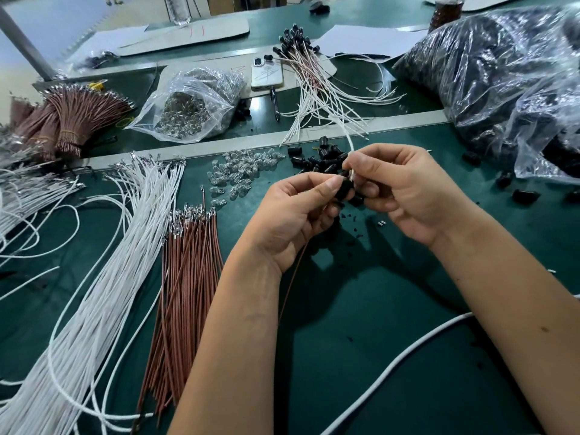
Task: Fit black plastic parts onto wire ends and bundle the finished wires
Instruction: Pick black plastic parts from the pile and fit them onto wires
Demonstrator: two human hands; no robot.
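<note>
Here, a small black plastic part point(344, 187) sits between both hands, just in front of a loose heap of black parts point(326, 161) on the green table point(361, 340). It is dark, stubby and mostly hidden by fingers, so its exact shape is hard to tell. The left hand point(295, 215) grips it, thumb laid over the top and fingers curled beneath. A thin brown wire point(290, 293) hangs down from under that hand past the wrist. The right hand point(405, 189) pinches a white wire point(350, 146) between thumb and forefinger right at the part; the wire rises away toward the back of the table. Both palms turn inward, forearms reaching in from the near edge, hands almost touching.

Left of the hands lie a fan of white wires point(103, 277) and a bunch of brown wires point(185, 277), metal tips pointing away. Small clear glass bulbs point(238, 174) are scattered just beside the black heap. Farther back lies a spread of finished wires point(314, 80) with black ends, a clear bag of bulbs point(188, 105), a phone point(266, 73) face down, tied brown bundles point(72, 120) at far left, and a large bag of black parts point(502, 76) at right. No readable writing shows; the scrawl on the phone's back cannot be made out.
</note>
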